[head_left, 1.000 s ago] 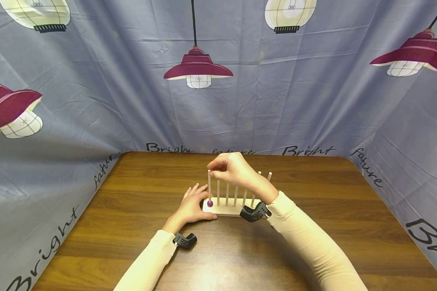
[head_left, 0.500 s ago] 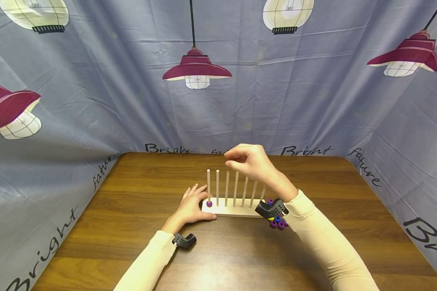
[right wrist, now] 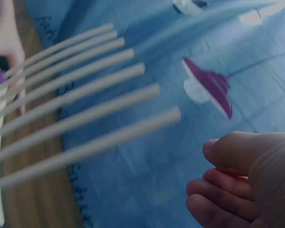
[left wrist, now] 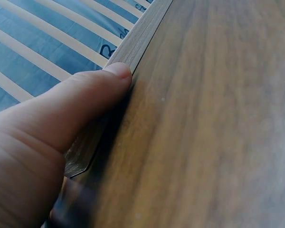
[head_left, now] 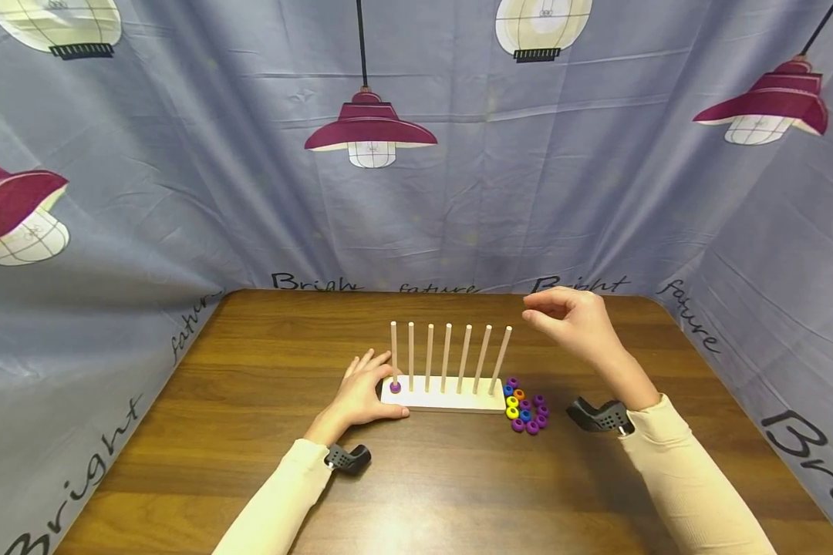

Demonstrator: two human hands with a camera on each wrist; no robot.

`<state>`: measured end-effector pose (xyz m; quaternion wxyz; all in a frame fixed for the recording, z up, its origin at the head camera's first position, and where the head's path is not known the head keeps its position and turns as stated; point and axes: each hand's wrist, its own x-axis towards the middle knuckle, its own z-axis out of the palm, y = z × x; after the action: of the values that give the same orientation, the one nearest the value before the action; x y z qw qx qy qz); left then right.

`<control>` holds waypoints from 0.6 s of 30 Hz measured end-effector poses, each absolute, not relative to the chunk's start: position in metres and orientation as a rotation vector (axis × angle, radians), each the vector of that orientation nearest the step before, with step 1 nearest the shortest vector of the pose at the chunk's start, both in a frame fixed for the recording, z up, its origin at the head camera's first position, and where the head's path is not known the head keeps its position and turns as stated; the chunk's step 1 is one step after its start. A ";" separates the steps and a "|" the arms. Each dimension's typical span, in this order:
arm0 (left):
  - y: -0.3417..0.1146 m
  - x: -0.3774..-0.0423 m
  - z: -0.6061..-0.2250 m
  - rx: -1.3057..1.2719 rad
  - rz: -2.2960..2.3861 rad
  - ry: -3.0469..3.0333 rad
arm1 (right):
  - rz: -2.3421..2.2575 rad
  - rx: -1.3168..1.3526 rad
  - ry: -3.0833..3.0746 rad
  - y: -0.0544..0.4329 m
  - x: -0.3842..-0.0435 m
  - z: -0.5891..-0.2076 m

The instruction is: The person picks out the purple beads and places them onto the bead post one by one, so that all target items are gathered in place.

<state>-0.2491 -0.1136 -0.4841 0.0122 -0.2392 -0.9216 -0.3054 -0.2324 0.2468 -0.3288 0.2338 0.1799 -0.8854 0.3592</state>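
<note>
A pale wooden peg board [head_left: 444,399] with a row of several upright rods stands mid-table. One purple bead [head_left: 396,388] sits at the foot of its leftmost rod. My left hand [head_left: 361,393] holds the board's left end, thumb [left wrist: 99,88] along the front edge and fingers round the back corner. My right hand [head_left: 572,320] is in the air to the right of the rods, fingers loosely bent, thumb apart from them and nothing held. Below and left of it, several loose beads [head_left: 525,405] in purple, blue, yellow and orange lie against the board's right end.
The brown wooden table [head_left: 458,493] runs back to a blue-grey curtain [head_left: 458,216] printed with lamps and lettering. Thin rods [right wrist: 85,142] rise close to the right hand in the right wrist view. Each wrist wears a black camera mount [head_left: 600,416].
My right hand has left the leftmost rod and moved right, past the last rod, uncovering the loose beads. My left hand stays at the board's left end.
</note>
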 end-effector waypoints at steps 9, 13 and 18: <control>-0.114 -0.250 -0.481 -0.740 -0.943 -2.901 | 0.996 0.419 -2.462 0.275 -0.223 -0.365; -0.114 -0.250 -0.482 -0.734 -0.930 -2.907 | 1.028 0.408 -2.483 0.276 -0.222 -0.381; -0.113 -0.250 -0.484 -0.729 -0.929 -2.912 | 1.042 0.385 -2.535 0.273 -0.224 -0.400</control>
<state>-0.2498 -0.1133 -0.4838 -0.0003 -0.2320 -0.9267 -0.2956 -0.2242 0.2732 -0.4000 0.1856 0.1367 -0.9000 0.3700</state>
